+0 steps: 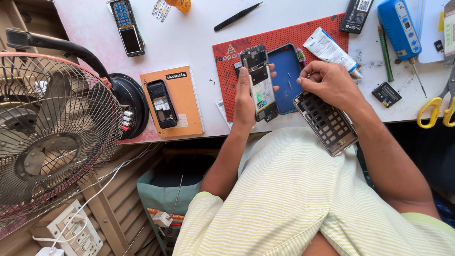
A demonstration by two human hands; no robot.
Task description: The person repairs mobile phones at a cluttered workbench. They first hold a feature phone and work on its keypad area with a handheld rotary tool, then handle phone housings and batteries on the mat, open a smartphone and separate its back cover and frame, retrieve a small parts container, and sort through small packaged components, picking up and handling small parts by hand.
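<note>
My left hand [245,102] grips an opened phone circuit board [260,80], held upright over the red work mat [279,42]. My right hand [329,83] is closed in a pinch just right of the board, over a blue phone cover [287,78] lying on the mat; what it pinches is too small to see. A grey keypad frame [327,124] rests under my right wrist at the table edge.
A table fan [52,128] stands at the left. An orange notebook [182,106] carries a black phone body [162,104]. Black tweezers [237,16], a white tube [329,50], a blue tool [399,26], a small battery [386,94] and yellow-handled scissors [433,111] lie around.
</note>
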